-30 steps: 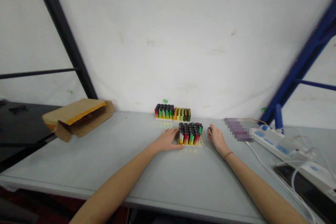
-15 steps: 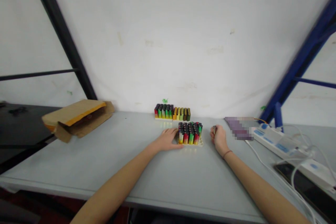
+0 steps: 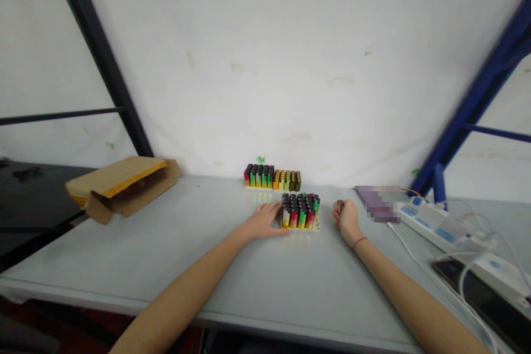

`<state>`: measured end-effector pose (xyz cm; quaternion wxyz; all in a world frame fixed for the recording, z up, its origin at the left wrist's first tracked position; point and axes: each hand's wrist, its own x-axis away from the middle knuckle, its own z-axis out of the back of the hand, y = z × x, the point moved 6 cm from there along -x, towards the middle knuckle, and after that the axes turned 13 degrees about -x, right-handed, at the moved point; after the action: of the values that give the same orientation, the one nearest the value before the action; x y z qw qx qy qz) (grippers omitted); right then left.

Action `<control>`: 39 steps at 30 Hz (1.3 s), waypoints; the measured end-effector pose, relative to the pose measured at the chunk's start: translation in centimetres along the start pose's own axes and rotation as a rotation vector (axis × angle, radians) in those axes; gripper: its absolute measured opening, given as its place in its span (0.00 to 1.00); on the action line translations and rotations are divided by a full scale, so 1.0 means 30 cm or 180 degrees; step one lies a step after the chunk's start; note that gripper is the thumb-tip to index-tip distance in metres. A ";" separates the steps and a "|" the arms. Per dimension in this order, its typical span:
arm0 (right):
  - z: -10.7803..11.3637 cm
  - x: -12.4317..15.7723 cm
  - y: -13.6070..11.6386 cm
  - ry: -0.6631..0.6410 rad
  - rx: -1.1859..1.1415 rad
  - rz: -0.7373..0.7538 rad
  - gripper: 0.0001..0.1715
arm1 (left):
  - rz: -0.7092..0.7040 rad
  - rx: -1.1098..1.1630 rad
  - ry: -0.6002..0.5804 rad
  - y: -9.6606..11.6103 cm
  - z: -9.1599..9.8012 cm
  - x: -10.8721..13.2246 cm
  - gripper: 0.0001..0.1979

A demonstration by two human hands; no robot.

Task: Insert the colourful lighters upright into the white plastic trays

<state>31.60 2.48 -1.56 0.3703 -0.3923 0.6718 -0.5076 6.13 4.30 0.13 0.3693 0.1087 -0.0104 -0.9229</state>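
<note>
Upright colourful lighters with black tops (image 3: 302, 215) stand in rows in a pale tray (image 3: 317, 225) at the middle of the table. My left hand (image 3: 264, 221) holds this tray at its left side, thumb along the front edge and fingers towards the back. To the right of the tray, apart from it, my right hand (image 3: 347, 218) is closed around a lighter (image 3: 340, 206). Only its metal-topped end shows above the fingers; the rest is hidden in the fist.
Behind stand a second block of black-topped lighters (image 3: 259, 176) and a yellow-to-brown lighter set (image 3: 287, 180), near the wall. An open cardboard box (image 3: 124, 182) lies at left. On the right are a purple pouch-like item (image 3: 375, 204), a power strip (image 3: 435, 227) with cables, and a dark phone (image 3: 485, 298).
</note>
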 end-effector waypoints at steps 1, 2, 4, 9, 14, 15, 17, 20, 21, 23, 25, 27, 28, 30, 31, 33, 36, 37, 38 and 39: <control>0.001 0.003 0.002 0.0103 -0.0117 -0.0099 0.18 | -0.0002 -0.0001 -0.0001 0.000 -0.001 0.000 0.43; 0.002 0.006 0.003 0.0185 -0.0230 -0.0181 0.18 | -0.0001 -0.0007 -0.0003 -0.001 -0.002 0.000 0.43; -0.003 0.012 -0.001 0.0225 -0.0334 -0.0229 0.18 | -0.0002 -0.0017 -0.0005 -0.001 -0.002 0.000 0.43; -0.004 0.013 -0.001 0.0102 -0.0297 -0.0158 0.17 | -0.0006 -0.0042 -0.0029 0.002 -0.002 0.001 0.43; 0.002 0.011 -0.001 0.0105 -0.0210 -0.0112 0.17 | 0.0018 -0.0027 0.0015 -0.003 -0.004 0.000 0.43; 0.001 0.015 -0.004 0.0142 -0.0227 -0.0143 0.17 | 0.0011 -0.0030 0.0015 -0.003 -0.006 0.000 0.43; -0.005 0.027 -0.023 0.0186 -0.0225 -0.0068 0.18 | -0.0003 -0.0045 0.0015 -0.004 -0.008 0.000 0.43; -0.028 0.053 -0.074 0.0105 -0.0050 0.0343 0.19 | -0.0001 -0.0067 0.0028 -0.004 -0.006 0.000 0.43; -0.038 0.061 -0.089 0.0030 -0.0001 0.0468 0.19 | -0.0003 -0.0070 0.0017 -0.003 -0.006 0.000 0.43; -0.056 0.070 -0.111 -0.0161 0.0013 0.0608 0.21 | -0.0009 -0.0073 -0.0015 -0.001 -0.005 -0.001 0.43; -0.068 0.070 -0.127 -0.0386 -0.0021 0.0661 0.24 | -0.0004 -0.0084 -0.0034 0.000 -0.004 -0.001 0.44; -0.070 0.066 -0.144 -0.0560 0.0025 0.0675 0.27 | 0.0006 -0.0087 -0.0036 0.000 -0.004 -0.001 0.44; -0.068 0.064 -0.154 -0.0622 0.0097 0.0701 0.27 | 0.0007 -0.0083 -0.0036 0.000 -0.004 -0.001 0.44; -0.062 0.062 -0.183 -0.0712 0.0299 0.0869 0.25 | 0.0009 -0.0069 -0.0040 0.001 -0.003 0.000 0.45; -0.060 0.063 -0.196 -0.0764 0.0400 0.0971 0.24 | 0.0012 -0.0064 -0.0040 0.001 -0.002 0.000 0.45; -0.062 0.065 -0.210 -0.0924 0.0564 0.1072 0.23 | 0.0016 -0.0066 -0.0041 0.003 0.001 0.000 0.44; -0.077 0.070 -0.199 -0.1280 0.0732 0.0996 0.23 | 0.0027 -0.0066 -0.0041 0.005 0.004 0.001 0.44; -0.083 0.073 -0.194 -0.1382 0.0794 0.0997 0.22 | 0.0027 -0.0065 -0.0042 0.005 0.004 0.001 0.44; -0.088 0.076 -0.190 -0.1464 0.0859 0.1017 0.22 | 0.0025 -0.0065 -0.0043 0.005 0.004 0.000 0.44; -0.093 0.079 -0.186 -0.1528 0.0926 0.1041 0.21 | 0.0027 -0.0068 -0.0046 0.005 0.003 0.000 0.44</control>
<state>28.96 0.43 4.22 0.6469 -0.3307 0.5399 -0.4251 6.19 4.19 0.23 0.3742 0.0980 -0.0037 -0.9221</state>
